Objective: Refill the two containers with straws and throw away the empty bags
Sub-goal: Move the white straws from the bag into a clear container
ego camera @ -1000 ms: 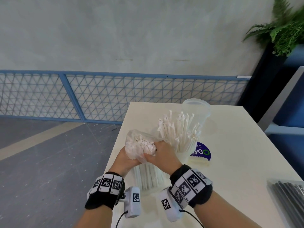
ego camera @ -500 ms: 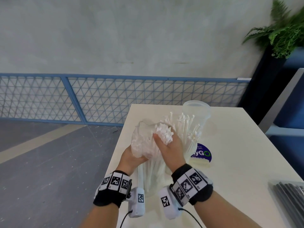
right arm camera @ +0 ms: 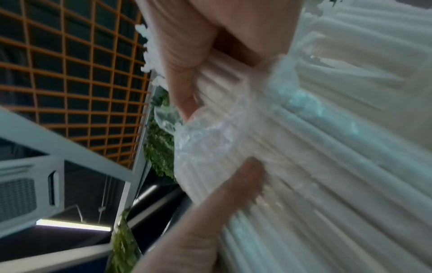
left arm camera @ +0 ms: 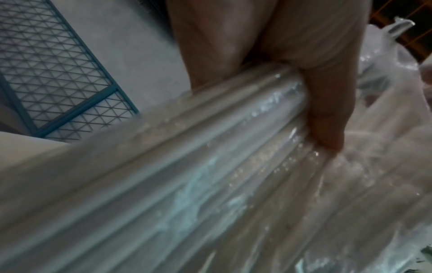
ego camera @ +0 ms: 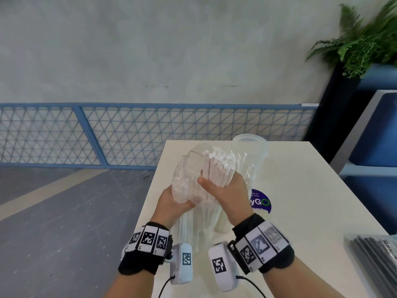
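My left hand (ego camera: pixel 178 201) grips a clear plastic bag (ego camera: pixel 184 181) of white straws from below, near the table's left edge. In the left wrist view its fingers (left arm camera: pixel 327 110) curl round the bag (left arm camera: pixel 210 166). My right hand (ego camera: pixel 217 186) holds a bundle of white straws (ego camera: pixel 217 166) sticking up out of the bag's mouth. In the right wrist view its thumb and fingers pinch the straws (right arm camera: pixel 327 166) at the crumpled bag edge (right arm camera: pixel 210 133). Behind my hands stand a container of white straws (ego camera: pixel 245 166), mostly hidden, and an empty clear container (ego camera: pixel 250 145).
A bag of black straws (ego camera: pixel 373 259) lies at the near right corner of the cream table (ego camera: pixel 300 211). A purple sticker (ego camera: pixel 261 202) is on the tabletop. The table's left edge drops to grey floor. A blue mesh fence and a plant (ego camera: pixel 365 44) stand beyond.
The bag has risen and turned more upright. My right hand has shifted up to the straw ends, and a bundle now sticks out of the bag's mouth.
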`<state>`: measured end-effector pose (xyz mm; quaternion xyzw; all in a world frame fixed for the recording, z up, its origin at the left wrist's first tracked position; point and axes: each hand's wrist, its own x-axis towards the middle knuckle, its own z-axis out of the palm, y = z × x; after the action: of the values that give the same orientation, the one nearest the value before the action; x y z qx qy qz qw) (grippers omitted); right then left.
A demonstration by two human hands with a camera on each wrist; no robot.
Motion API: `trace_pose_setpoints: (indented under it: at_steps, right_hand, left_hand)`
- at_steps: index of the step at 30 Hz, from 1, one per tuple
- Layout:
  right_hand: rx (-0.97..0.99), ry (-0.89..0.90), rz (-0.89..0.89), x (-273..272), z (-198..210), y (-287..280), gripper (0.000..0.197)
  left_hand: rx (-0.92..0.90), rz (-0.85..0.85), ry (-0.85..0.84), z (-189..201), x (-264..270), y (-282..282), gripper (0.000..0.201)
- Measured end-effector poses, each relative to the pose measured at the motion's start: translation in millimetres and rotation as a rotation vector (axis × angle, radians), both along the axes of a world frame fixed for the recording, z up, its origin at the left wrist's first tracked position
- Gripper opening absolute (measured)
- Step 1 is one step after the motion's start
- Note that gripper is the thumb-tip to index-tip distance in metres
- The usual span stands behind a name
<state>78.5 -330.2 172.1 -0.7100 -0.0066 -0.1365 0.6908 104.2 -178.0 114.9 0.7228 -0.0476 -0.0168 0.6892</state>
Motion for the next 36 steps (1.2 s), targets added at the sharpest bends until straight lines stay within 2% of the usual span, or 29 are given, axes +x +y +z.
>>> trace_pose_setpoints:
  at_steps: [2, 4, 8, 11, 15, 19, 23, 26, 31, 36]
  right_hand:
    - [0.012, -0.009, -0.043, -0.1, -1.1, -0.5, 0.024]
    - [0.125, -0.005, -0.055, 0.7, 3.5, -4.0, 0.017]
    - [0.215, -0.029, -0.131, 4.2, 19.1, -11.9, 0.020]
    - [0.287, -0.031, -0.197, 13.5, 32.7, -22.0, 0.008]
    - [0.368, 0.025, -0.208, 23.6, 38.7, -35.2, 0.025]
    - [0.424, 0.084, -0.250, 31.3, 42.9, -45.1, 0.029]
    - [0.572, 0.117, -0.292, 37.7, 43.1, -52.8, 0.033]
    - [0.558, 0.164, -0.253, 38.3, 34.8, -54.5, 0.032]
    - [0.503, 0.179, -0.131, 32.6, 24.4, -45.6, 0.015]
    - [0.582, 0.084, -0.213, 29.0, 28.7, -45.2, 0.012]
  left_hand:
    - [0.001, -0.002, -0.003, 1.7, -0.5, -1.7, 0.039]
    - [0.019, 0.007, -0.005, 2.6, -0.9, -2.4, 0.040]
    - [0.083, -0.006, -0.014, 2.1, 1.0, -3.1, 0.041]
    - [0.132, 0.015, 0.000, -4.2, 2.0, 0.1, 0.042]
    - [0.149, -0.011, 0.000, -6.4, 1.4, -0.9, 0.044]
    - [0.170, -0.044, 0.006, -6.8, 2.8, 0.9, 0.048]
    - [0.204, -0.087, 0.024, -5.2, 1.9, 3.1, 0.040]
    - [0.233, -0.106, 0.023, -3.5, 2.4, 2.4, 0.036]
    - [0.226, -0.104, 0.020, -5.4, 3.6, 1.2, 0.036]
    - [0.200, -0.074, 0.013, -10.2, 6.2, 5.1, 0.038]
